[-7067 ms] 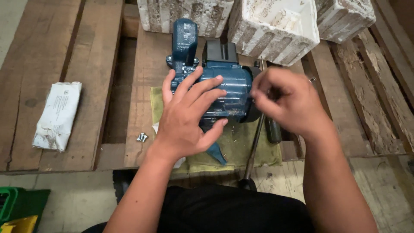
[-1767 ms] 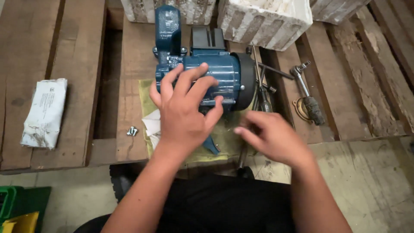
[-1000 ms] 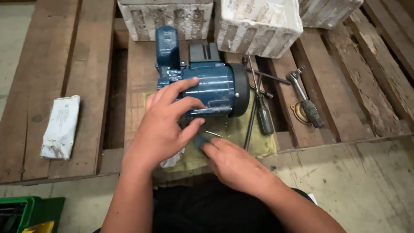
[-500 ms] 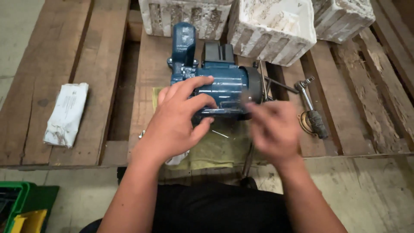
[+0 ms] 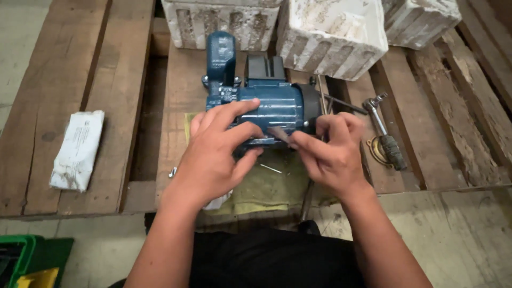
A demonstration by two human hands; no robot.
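Two hands are engaged: the blue pump motor (image 5: 269, 109) is steadied under the spread left hand (image 5: 216, 154); a small dark part (image 5: 278, 134) is pinched by the right hand (image 5: 330, 154) beside it. Slippage risks dropping it between the pallet slats (image 5: 141, 106).

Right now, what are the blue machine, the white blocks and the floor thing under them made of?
The blue motor pump looks like painted cast metal: glossy, hard-edged. The white blocks seem to be foam packing, crumbly and dirty. The pallet is rough bare wood with visible grain and cracks.

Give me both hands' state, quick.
Left hand: open, fingers spread on the blue metal motor pump.
Right hand: pinching a small dark piece against the pump.
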